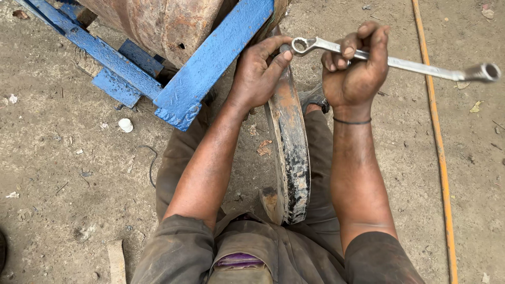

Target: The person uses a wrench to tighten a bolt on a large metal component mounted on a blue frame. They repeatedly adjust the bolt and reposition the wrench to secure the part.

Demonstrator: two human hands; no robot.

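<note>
My right hand (355,66) grips a long silver ring spanner (410,65) near its ring end, holding it level above the ground. Its ring hangs just above the top of a worn, rusty wheel (290,152) that stands on edge between my knees. My left hand (259,71) rests on the top of that wheel, fingers curled over its rim, close to the spanner's ring. The wheel's hub is hidden behind my hands.
A blue-painted metal frame (210,60) carries a rusty drum (168,23) at the top left. An orange hose (439,152) runs down the dirt ground at the right. A small white cap (125,124) and a wood scrap (117,260) lie at the left.
</note>
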